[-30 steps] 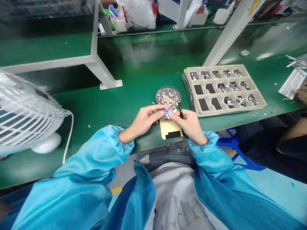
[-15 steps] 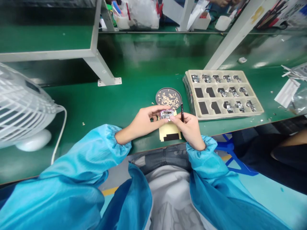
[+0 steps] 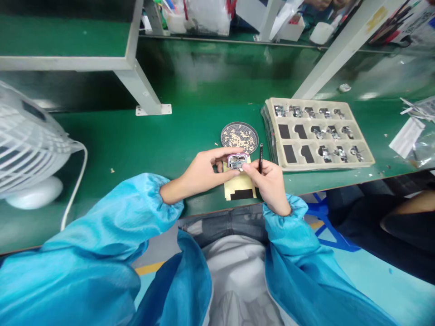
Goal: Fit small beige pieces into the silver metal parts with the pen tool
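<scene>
Between the fingers and thumb of my left hand (image 3: pixel 205 172) is a small purple-edged electronic device (image 3: pixel 237 160), its silvery inside facing me. My right hand (image 3: pixel 270 183) has thumb and forefinger pressed at the device's lower right corner, beside a tiny white piece. A slim black pen-like tool (image 3: pixel 261 158) is tucked in the same hand and points up and away. Under the hands lies a yellow pad (image 3: pixel 236 186) with a black strip (image 3: pixel 242 194). Just behind the device, a round dark dish (image 3: pixel 250 128) holds many tiny beige pieces.
A cream compartment tray (image 3: pixel 322 167) with black pads and metal parts stands to the right. A white fan (image 3: pixel 30 145) is at the left, its cable on the green bench (image 3: pixel 190 113). Shelf posts (image 3: pixel 144 90) rise behind. Another person's arm (image 3: pixel 413 206) shows at the right.
The camera view has shifted slightly. Both hands stay at the device with nearly the same grip, and the black tool stands a little more upright.
</scene>
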A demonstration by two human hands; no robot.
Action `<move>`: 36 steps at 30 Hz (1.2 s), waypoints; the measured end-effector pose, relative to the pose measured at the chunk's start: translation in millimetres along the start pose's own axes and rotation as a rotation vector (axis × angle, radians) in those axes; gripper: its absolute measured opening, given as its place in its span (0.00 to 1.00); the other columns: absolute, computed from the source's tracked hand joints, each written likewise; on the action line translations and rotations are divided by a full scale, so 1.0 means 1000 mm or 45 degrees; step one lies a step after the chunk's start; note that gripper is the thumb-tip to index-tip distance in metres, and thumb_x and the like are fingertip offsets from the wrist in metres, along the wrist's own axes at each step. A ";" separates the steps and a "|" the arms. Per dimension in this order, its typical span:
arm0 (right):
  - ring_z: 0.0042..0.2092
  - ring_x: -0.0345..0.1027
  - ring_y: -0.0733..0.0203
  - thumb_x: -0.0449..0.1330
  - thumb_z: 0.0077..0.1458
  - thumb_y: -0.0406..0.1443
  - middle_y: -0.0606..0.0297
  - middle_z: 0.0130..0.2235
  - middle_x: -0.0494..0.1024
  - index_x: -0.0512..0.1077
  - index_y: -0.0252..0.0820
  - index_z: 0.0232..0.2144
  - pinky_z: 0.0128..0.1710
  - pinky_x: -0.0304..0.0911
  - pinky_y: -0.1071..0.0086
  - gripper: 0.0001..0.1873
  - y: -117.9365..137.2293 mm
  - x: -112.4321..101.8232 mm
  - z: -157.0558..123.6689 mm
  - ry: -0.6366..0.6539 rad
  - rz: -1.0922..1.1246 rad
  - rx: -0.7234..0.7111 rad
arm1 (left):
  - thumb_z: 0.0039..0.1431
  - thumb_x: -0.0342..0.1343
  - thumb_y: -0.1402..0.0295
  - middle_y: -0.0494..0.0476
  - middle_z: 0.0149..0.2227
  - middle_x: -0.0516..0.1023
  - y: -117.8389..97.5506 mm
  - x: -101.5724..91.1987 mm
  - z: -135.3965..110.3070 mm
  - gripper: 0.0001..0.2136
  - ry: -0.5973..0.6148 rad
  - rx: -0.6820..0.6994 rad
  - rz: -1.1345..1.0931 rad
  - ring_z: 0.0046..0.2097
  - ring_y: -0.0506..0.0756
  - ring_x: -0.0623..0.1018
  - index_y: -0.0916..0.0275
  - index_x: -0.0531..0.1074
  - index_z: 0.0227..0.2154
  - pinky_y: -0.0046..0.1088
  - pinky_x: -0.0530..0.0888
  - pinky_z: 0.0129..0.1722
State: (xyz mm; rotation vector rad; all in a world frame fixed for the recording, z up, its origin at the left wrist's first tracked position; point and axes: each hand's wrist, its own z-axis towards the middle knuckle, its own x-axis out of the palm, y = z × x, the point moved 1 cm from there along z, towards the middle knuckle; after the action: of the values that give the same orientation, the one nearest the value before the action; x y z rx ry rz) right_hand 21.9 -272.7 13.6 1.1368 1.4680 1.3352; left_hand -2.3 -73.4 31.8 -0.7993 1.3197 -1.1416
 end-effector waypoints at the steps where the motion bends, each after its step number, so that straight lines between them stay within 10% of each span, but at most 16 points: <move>1: 0.26 0.63 0.66 0.75 0.50 0.50 0.69 0.22 0.71 0.78 0.39 0.27 0.28 0.62 0.70 0.21 0.000 0.000 0.000 -0.008 -0.011 -0.014 | 0.58 0.69 0.63 0.62 0.54 0.82 0.000 0.000 0.000 0.25 0.000 -0.003 -0.001 0.32 0.49 0.73 0.62 0.79 0.57 0.26 0.70 0.29; 11: 0.27 0.64 0.65 0.74 0.52 0.49 0.69 0.23 0.73 0.79 0.39 0.29 0.30 0.64 0.70 0.18 0.000 0.000 0.001 -0.019 -0.040 -0.071 | 0.56 0.71 0.63 0.65 0.58 0.80 0.008 0.003 0.001 0.26 0.006 -0.042 -0.187 0.51 0.60 0.82 0.62 0.78 0.58 0.35 0.80 0.48; 22: 0.26 0.63 0.66 0.74 0.50 0.51 0.70 0.22 0.70 0.78 0.39 0.28 0.28 0.63 0.70 0.21 0.002 0.000 0.000 -0.005 -0.014 -0.033 | 0.57 0.69 0.64 0.63 0.55 0.82 0.004 0.001 0.000 0.24 -0.020 0.034 0.015 0.34 0.50 0.77 0.62 0.79 0.57 0.27 0.72 0.30; 36: 0.24 0.59 0.68 0.75 0.49 0.51 0.72 0.21 0.68 0.76 0.40 0.27 0.27 0.62 0.71 0.22 0.002 0.001 0.001 -0.027 0.004 -0.024 | 0.61 0.66 0.66 0.62 0.51 0.84 0.005 0.002 -0.001 0.20 -0.029 0.171 0.147 0.32 0.50 0.74 0.61 0.80 0.56 0.27 0.72 0.30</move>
State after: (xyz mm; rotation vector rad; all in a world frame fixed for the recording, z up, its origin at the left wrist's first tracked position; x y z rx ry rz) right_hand 22.6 -271.4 15.7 1.1386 1.4358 1.3327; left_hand -2.7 -74.0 26.5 -0.6286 1.2403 -1.1130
